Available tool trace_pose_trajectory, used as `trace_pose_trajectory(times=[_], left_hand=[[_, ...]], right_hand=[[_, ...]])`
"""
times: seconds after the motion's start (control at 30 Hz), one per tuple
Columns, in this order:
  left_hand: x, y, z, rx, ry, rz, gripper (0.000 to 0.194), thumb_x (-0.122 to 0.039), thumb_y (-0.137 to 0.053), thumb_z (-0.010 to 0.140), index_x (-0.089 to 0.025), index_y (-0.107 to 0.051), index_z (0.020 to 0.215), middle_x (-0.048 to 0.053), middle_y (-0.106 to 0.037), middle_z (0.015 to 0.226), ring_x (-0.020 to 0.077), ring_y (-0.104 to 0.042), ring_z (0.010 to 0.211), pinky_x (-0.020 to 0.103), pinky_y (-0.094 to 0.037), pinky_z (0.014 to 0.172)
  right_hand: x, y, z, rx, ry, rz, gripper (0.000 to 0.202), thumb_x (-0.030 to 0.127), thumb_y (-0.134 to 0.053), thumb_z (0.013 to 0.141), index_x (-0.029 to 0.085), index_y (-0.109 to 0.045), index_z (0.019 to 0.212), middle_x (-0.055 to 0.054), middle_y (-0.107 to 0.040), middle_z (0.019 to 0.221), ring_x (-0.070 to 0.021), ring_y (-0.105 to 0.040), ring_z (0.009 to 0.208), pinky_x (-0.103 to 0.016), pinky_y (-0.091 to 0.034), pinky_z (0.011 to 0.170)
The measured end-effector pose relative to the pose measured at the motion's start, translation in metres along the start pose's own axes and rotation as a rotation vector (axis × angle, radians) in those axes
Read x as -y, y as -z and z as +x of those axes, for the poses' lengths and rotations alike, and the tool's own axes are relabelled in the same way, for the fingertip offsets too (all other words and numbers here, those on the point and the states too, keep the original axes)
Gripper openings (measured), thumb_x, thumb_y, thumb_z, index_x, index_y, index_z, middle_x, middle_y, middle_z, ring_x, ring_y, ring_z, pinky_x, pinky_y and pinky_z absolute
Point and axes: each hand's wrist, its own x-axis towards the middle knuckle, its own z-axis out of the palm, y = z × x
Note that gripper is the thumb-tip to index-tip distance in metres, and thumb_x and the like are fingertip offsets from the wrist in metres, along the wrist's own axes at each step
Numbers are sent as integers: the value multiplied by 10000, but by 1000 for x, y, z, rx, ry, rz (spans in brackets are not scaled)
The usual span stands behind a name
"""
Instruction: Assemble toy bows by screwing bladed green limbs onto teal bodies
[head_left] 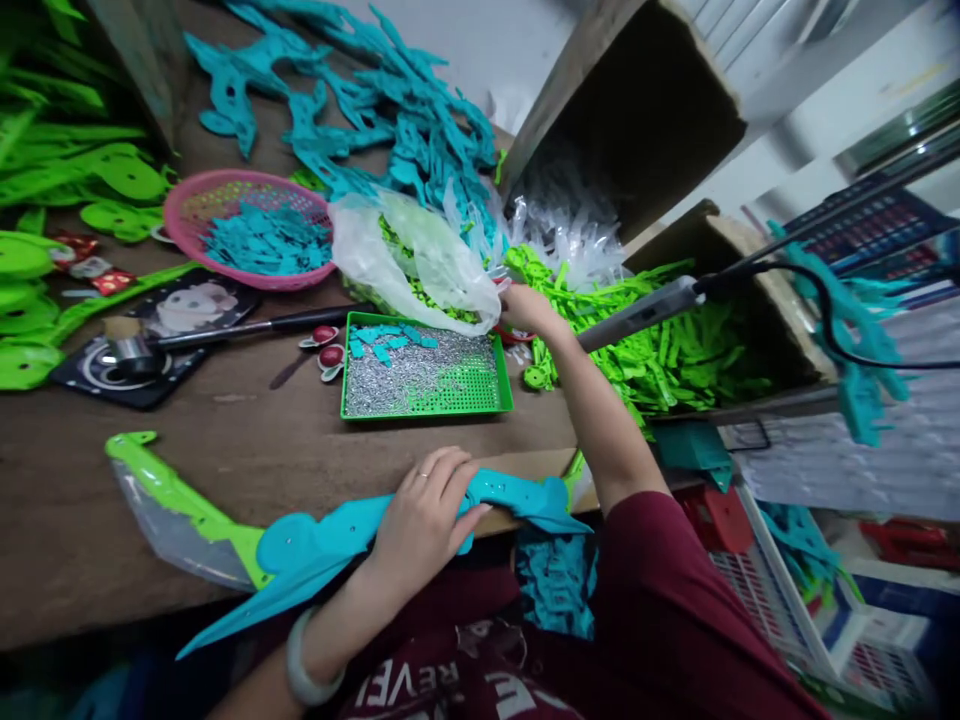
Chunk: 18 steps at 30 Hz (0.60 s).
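A teal and green plastic toy bow (330, 540) lies along the front edge of the bench. My left hand (424, 515) rests over its teal middle part, fingers curved across the top and thumb on the near side. My right hand (523, 308) reaches to the back, beside a clear plastic bag (427, 265) with small green pieces inside. Its fingers are bent together, and what they hold, if anything, is hidden. Just in front is a green tray (427, 414) with many small silvery screws and several small teal pieces.
A pink basket (180, 225) of teal pieces stands at the back left, near a hammer (225, 333). Green parts (637, 350) spill from a box on the right. Teal parts (390, 110) are heaped behind. A grey electric screwdriver (645, 312) hangs beside my right forearm.
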Motion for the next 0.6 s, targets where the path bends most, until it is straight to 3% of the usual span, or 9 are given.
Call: trace_pose_trajectory(times=[0.13, 0.33, 0.6], left_hand=[[-1, 0, -2, -9, 30, -32, 297, -296, -584, 972, -138, -568, 1224, 146, -639, 1211, 306, -591, 1183, 476, -562, 945], [-6, -5, -1, 32, 36, -72, 214, -266, -584, 974, -164, -581, 1162, 118, -654, 1155, 278, -621, 1111, 451, -574, 893], [-12, -6, 2, 49, 38, -41, 177, -261, -589, 975, -188, -587, 1136, 100, -657, 1122, 261, -631, 1064, 438, -559, 876]], right_hand=[[-20, 0, -9, -170, 6, 215, 206, 85, -591, 792, 103, -772, 890, -127, -750, 892, -233, -666, 873, -351, -492, 837], [-42, -5, -17, -345, 0, 521, 155, 133, -619, 798, 95, -751, 870, -76, -707, 760, -157, -608, 690, -307, -484, 699], [-54, -16, -13, -429, 27, 772, 64, 126, -581, 827, 156, -628, 797, -40, -648, 700, -156, -617, 645, -289, -503, 627]])
